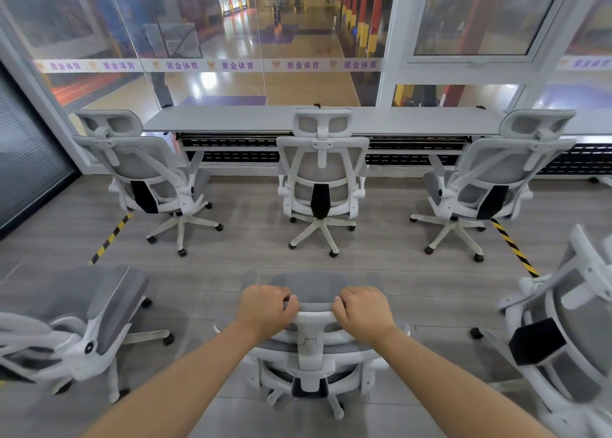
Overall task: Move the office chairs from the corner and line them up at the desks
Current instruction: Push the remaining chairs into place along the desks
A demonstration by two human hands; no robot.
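Both hands grip the headrest of the near chair (314,345) at 6 o'clock: left hand (265,308) and right hand (362,311), fingers curled over its top edge. Three chairs (323,172) line the counter (251,119) at 12 o'clock.

White-framed chairs (323,175) with grey mesh and black lumbar pads, pale grey surface (248,119), grey wood-grain floor (381,262), yellow-and-black striped tape (111,238)
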